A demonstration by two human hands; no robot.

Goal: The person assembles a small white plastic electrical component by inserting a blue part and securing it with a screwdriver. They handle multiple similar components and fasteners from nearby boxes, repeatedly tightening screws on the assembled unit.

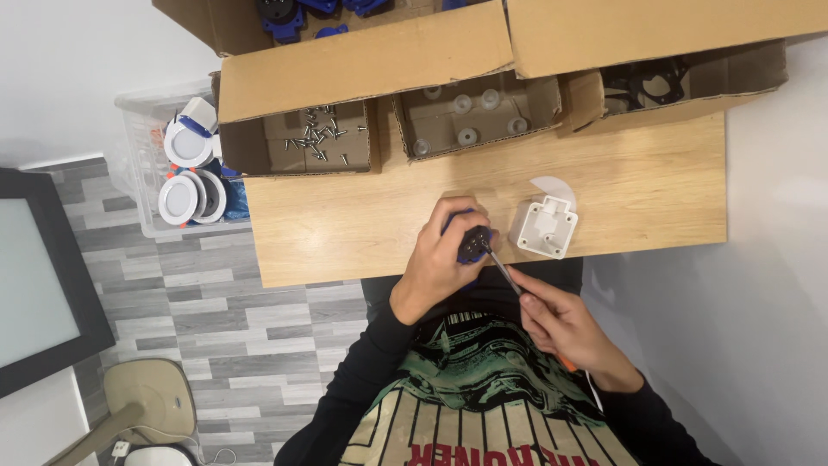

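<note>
Left hand [442,259]: my fingers are curled tight around a small blue and black part [473,244], held just above the table [362,216] edge.
Right hand [565,326]: closed on a screwdriver [504,269], its tip touching the part (just left of this hand).
White housing [544,227]: just beyond my right hand, on the table.

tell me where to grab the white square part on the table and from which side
Judging by its pose, grip the white square part across its two flat outer sides, coming from above. It lies flat on the table with a raised block in the middle, clear of the left hand beside it.
</note>
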